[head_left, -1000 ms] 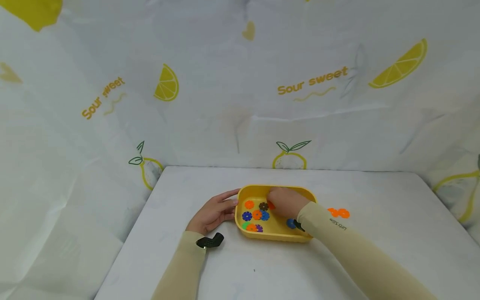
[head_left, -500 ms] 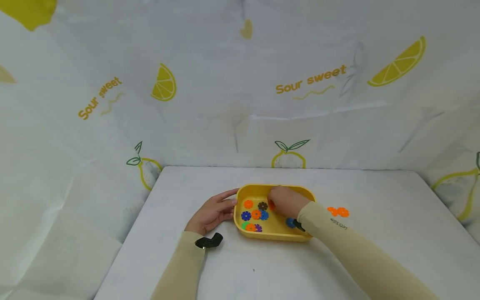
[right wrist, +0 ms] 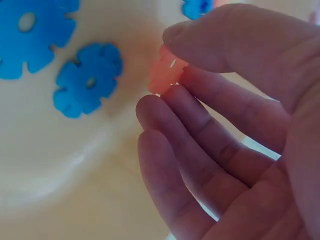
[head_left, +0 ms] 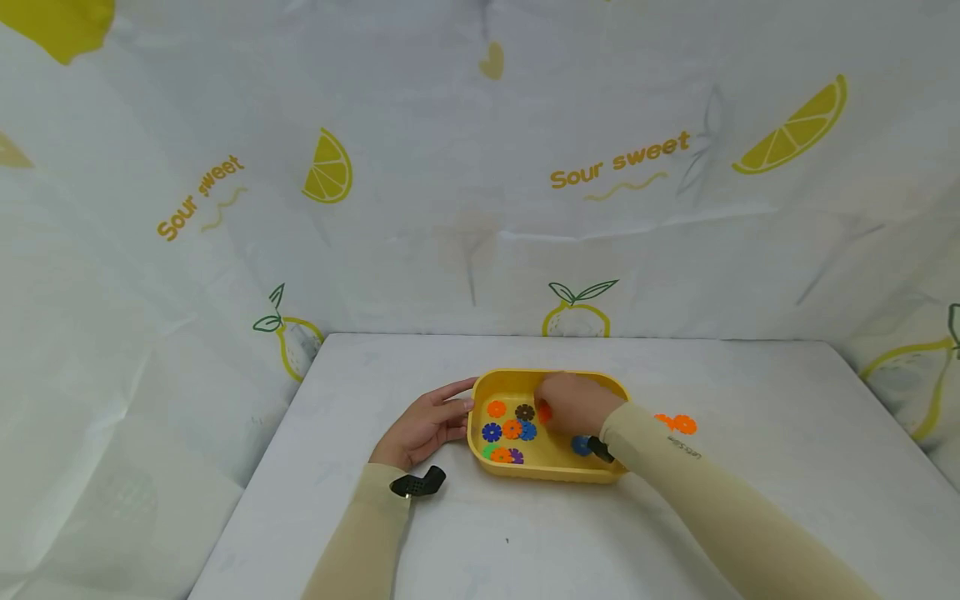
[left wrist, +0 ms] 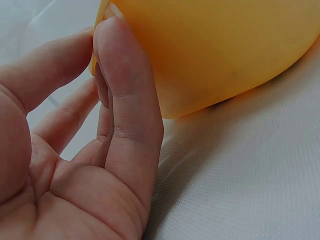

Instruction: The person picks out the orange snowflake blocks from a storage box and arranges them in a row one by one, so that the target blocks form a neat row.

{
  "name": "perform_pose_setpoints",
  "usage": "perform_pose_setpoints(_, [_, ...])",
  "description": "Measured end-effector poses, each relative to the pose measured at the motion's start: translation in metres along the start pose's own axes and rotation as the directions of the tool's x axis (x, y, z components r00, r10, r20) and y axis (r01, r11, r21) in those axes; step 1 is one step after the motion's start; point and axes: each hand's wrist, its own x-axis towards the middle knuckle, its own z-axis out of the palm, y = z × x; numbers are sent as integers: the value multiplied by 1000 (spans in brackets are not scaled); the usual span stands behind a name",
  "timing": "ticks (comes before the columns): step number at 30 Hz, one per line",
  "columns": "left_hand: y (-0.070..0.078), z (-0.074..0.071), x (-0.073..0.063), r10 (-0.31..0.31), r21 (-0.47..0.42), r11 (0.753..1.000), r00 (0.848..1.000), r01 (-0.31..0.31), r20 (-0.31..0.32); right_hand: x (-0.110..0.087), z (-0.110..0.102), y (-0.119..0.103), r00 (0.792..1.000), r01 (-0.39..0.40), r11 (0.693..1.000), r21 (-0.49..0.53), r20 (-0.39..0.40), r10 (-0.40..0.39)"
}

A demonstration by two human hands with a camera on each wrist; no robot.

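Observation:
A yellow plastic tray [head_left: 525, 472] stands on the table with several notched snowflake discs in it. At its left end my left hand [head_left: 422, 425] grips the tray's wall; in the left wrist view that hand's fingers [left wrist: 132, 100] bend up to the yellow rim. My right hand [head_left: 573, 402] reaches into the tray's right half. There it pinches an orange-red snowflake disc [right wrist: 167, 71] between thumb and fingers. Blue discs [right wrist: 89, 80] lie on the tray floor beside this hand. A brown disc [head_left: 525, 412] and an orange disc [head_left: 497, 409] lie further left in the tray.
Two orange discs [head_left: 684, 424] lie on the white table [head_left: 772, 417] to the right of the tray, partly behind the right sleeve [head_left: 697, 475]. A white lemon-print cloth [head_left: 435, 167] rises behind the table's back edge.
My right hand shifts very slightly within the tray, still pinching the orange-red disc. The left hand stays at the tray's left end, and the other discs lie where they were.

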Motion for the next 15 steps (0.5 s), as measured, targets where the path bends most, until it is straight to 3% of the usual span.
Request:
perform_pose_setpoints(8, [1,5,1,-7,28,1000,1000,7,-4,-18,-19,14,1000,4,991,134,-12,-3])
perform_pose_setpoints(15, [-2,4,-1,-6,32,999,1000,6,-16,-41,-30,29,997,4,959,282,-81,20])
